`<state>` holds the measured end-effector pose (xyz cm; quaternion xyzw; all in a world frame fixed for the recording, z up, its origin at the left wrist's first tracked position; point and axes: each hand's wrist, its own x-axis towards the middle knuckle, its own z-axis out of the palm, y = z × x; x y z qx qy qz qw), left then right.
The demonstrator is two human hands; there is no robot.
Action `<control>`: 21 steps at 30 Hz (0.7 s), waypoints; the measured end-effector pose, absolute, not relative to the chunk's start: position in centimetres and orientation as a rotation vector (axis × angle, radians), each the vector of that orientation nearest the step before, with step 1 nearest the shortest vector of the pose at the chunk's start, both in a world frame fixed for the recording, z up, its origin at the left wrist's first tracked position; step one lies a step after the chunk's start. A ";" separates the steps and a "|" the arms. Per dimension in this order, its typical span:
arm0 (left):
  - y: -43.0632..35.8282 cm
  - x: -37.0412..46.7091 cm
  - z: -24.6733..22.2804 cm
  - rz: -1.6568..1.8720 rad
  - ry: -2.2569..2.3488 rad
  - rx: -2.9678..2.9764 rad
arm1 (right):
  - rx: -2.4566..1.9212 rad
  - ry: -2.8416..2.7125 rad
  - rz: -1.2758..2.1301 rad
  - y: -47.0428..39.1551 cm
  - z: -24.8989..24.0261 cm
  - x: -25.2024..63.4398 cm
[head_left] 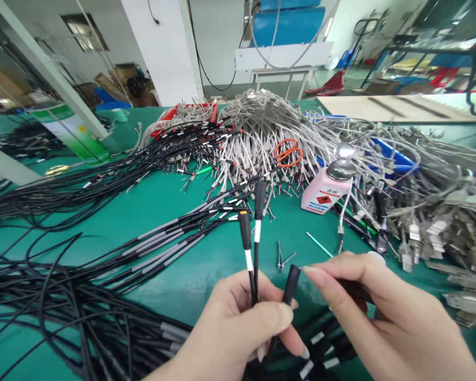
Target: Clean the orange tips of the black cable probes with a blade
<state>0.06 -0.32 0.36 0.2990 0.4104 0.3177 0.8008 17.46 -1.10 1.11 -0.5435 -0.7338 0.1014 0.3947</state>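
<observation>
Gripping a black plug point(292, 283) between thumb and forefinger, the left hand point(241, 317) had its fingers closed, with two more connectors rising from the same grasp. One was an orange-tipped connector point(244, 228), the other a plain black connector point(259, 200); each had a white band below it, and their lower cables vanished behind the thumb and palm. The right hand point(384, 307) had its thumb and forefinger tips pinched together just beside the plug's upper end. Whether they touched it, or had something tiny between them, could not be told, and its other fingers were curled mostly out of sight.

Beneath both hands, black cables with white bands were partly covered and cut off by the lower edge. On the green tabletop point(218, 259) lay a small metal tool point(280, 259), too small to identify, and a thin pale-green stick point(319, 244). A pink bottle point(326, 193) with a metal lid stood beyond; its label's small print was unreadable. Orange-handled scissors point(289, 153) rested on heaped whitish cables point(257, 119), their blades hard to make out. Black cables point(79, 286) spread leftward, out of view.
</observation>
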 end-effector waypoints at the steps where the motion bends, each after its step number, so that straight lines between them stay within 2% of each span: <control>1: -0.3 0.1 0.3 0.680 0.877 0.642 | -1.375 -1.851 0.261 -1.1 1.1 17.4; 3: -0.3 0.0 0.2 0.683 0.869 0.641 | -1.373 -1.819 0.333 -1.0 1.2 17.5; 7: -0.2 0.0 0.1 0.680 0.845 0.618 | -1.358 -1.824 0.713 -1.1 1.8 18.1; 9: -0.1 -0.1 0.2 0.672 0.848 0.578 | -1.347 -1.815 0.765 -1.2 1.9 18.4; 21: 0.0 -0.1 0.7 0.719 0.850 0.452 | -1.452 -1.712 0.280 -2.1 0.3 17.4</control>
